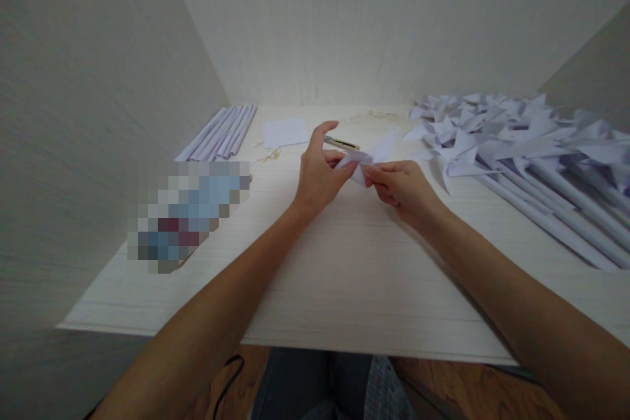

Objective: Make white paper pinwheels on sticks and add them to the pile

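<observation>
A folded paper piece (361, 164) is held between both hands above the middle of the surface (344, 275). Rolled paper tubes (219, 134) are laid far left, with a paper sheet (285, 132) just right of them. Finished pinwheels (516, 144) are piled at the right, and a cutter (341, 142) is placed just behind the hands.

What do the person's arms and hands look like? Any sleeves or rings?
Both forearms are bare, with no sleeves in view. The left hand and right hand wear no gloves, and no rings, watch or bracelets show. The fingernails look short and plain.
</observation>
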Demonstrator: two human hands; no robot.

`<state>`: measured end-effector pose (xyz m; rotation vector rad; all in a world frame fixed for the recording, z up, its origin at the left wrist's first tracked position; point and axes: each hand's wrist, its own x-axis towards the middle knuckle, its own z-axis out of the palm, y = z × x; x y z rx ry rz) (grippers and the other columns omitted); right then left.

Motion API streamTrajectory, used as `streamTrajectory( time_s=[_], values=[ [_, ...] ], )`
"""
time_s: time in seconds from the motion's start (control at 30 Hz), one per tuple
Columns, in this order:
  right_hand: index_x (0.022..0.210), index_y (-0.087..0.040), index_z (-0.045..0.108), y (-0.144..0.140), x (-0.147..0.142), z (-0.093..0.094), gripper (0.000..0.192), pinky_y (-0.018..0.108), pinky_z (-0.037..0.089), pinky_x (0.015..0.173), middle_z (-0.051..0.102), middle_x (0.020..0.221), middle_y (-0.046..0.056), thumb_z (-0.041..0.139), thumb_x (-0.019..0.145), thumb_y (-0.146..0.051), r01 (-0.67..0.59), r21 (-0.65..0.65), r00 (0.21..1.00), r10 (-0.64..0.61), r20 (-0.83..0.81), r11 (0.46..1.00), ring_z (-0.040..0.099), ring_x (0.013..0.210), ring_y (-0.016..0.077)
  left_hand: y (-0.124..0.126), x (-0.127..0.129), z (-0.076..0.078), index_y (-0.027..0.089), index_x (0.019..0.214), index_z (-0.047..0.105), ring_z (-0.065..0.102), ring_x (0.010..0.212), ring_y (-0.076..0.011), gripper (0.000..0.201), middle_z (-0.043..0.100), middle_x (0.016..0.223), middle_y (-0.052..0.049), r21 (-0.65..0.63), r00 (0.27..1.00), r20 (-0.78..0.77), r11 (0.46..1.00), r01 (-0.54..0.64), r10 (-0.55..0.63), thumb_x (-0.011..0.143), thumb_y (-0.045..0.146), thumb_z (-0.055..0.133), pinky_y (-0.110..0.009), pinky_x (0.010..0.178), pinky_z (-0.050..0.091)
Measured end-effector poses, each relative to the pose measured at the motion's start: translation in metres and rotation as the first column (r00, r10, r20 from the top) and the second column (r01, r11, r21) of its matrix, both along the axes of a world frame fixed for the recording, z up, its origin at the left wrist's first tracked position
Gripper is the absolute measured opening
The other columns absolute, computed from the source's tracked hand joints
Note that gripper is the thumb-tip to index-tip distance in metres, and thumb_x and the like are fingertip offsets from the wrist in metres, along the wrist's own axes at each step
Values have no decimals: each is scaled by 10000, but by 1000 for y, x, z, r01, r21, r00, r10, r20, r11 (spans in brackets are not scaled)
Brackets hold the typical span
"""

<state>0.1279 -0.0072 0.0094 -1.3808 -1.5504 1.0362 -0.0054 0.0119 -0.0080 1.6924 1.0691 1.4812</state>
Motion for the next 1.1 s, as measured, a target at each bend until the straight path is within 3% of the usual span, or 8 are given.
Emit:
streamTrajectory(
  time_s=[0.1,0.3,0.47,0.57,0.67,0.8,1.03,1.1],
  values=[
    [468,-189,445,0,1,-1,309,244,155,390,234,372,-85,529,719,-349,-17,-77,996,10,-89,997,194,348,59,-1,0,1,173,1206,355,564,498,-73,607,665,775,-27,1,1000,-6,1000,5,-5,653,184,606,-190,521,444],
    [439,-171,460,-7,3,3,285,273,215,497,440,438,-2,536,709,-221,-10,444,873,-208,440,896,382,473,105,0,-1,1,160,1221,354,568,501,-76,635,663,715,-3,-18,1000,0,1000,7,-7,643,175,616,-178,505,434],
    [457,-171,474,-1,0,4,292,249,175,420,270,349,-68,512,736,-248,18,91,991,-30,132,996,243,354,63,-2,0,1,166,1222,359,582,519,-85,627,679,768,-24,-1,1000,-15,1000,11,-11,650,177,615,-192,523,449],
    [469,-181,453,-2,-2,5,297,247,158,396,228,350,-87,485,758,-244,25,-97,999,-28,-32,995,194,329,57,-2,1,1,179,1216,368,590,531,-85,614,684,804,-36,16,1000,-24,1000,5,-4,653,179,613,-197,543,458],
    [455,-173,461,-7,-3,6,297,258,184,442,319,377,-49,512,743,-228,68,159,972,-101,212,985,279,380,75,0,0,0,177,1213,373,590,529,-84,612,684,782,-27,22,1000,-22,1000,1,-1,651,181,617,-193,543,456],
    [474,-157,499,-9,-1,4,263,274,187,496,465,464,4,516,731,-207,-30,461,829,-236,508,887,352,458,95,1,-1,0,168,1214,369,586,528,-82,613,672,713,5,25,1000,-7,1000,-11,11,652,182,613,-177,521,441],
    [482,-152,535,2,2,-5,376,246,195,428,305,338,-54,456,784,-362,-12,242,982,-35,187,970,277,357,70,1,0,-1,149,1212,371,568,510,-86,601,662,661,11,34,999,-15,999,-27,28,661,171,611,-185,505,433],
    [478,-151,537,0,2,-4,354,251,198,443,346,356,-39,473,775,-333,-13,306,958,-76,277,952,303,374,76,2,0,-2,157,1210,372,575,525,-87,590,671,688,0,40,999,-27,999,-21,22,669,172,607,-183,512,434]
  ],
)
